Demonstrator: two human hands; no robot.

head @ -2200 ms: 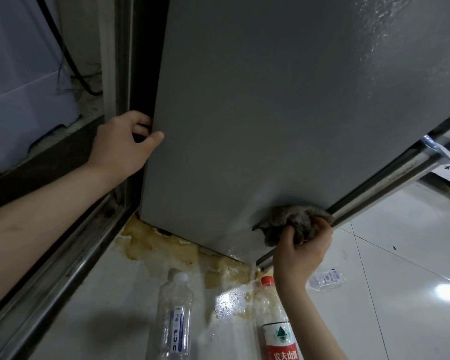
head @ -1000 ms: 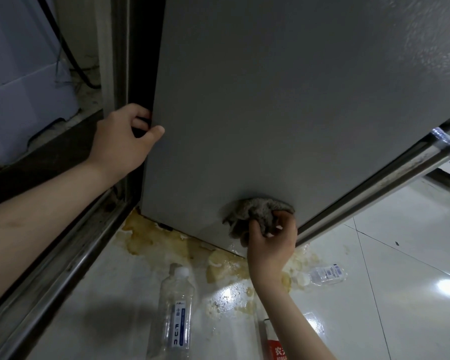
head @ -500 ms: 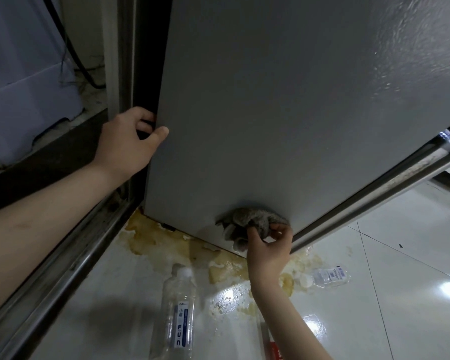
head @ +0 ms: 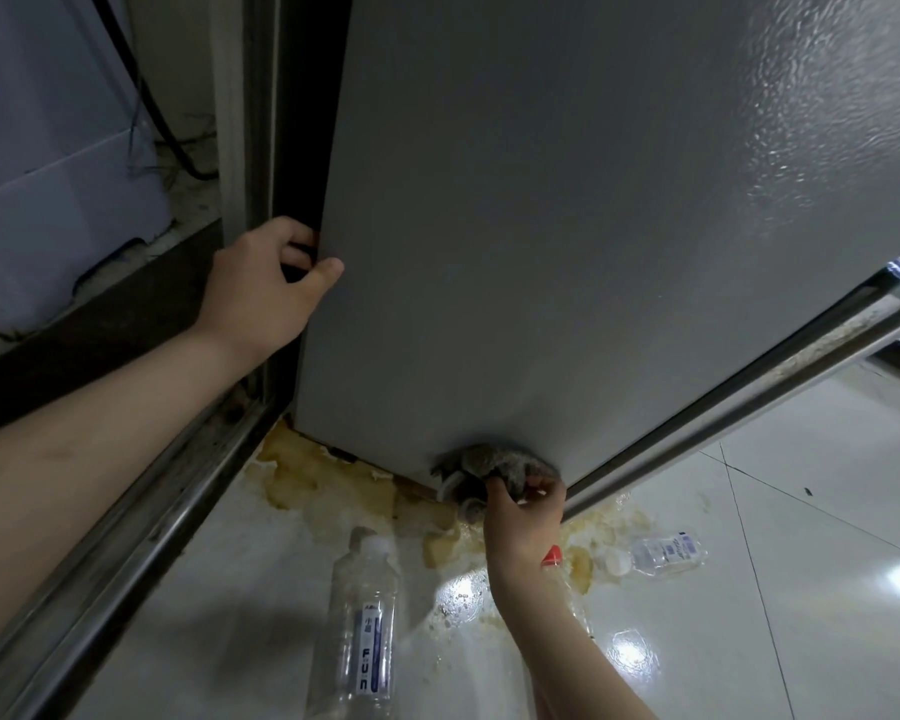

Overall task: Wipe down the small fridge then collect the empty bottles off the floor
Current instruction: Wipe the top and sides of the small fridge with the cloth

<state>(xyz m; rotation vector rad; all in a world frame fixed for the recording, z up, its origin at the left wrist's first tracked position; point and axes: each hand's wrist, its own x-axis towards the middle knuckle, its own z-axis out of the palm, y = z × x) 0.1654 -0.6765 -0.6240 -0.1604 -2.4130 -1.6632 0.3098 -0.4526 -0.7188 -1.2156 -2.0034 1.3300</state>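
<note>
The grey side panel of the small fridge (head: 567,226) fills most of the view. My left hand (head: 266,283) grips the panel's rear edge, fingers curled behind it and thumb on the face. My right hand (head: 523,517) holds a crumpled grey rag (head: 489,462) against the bottom corner of the panel. On the floor lie a clear bottle with a blue label (head: 362,631), a small clear bottle with a white cap (head: 663,553), and a red-capped bottle (head: 553,554) mostly hidden behind my right wrist.
A yellow-brown stain (head: 333,491) spreads on the white tile floor under the fridge. A metal door track (head: 126,532) runs along the left. The fridge door's edge and seal (head: 749,397) slant down on the right. A black cable (head: 152,111) hangs at the back left.
My right hand has slid the rag down the panel to its bottom corner, slightly rightward. The red bottle cap shows again beside my wrist. My left hand keeps its grip.
</note>
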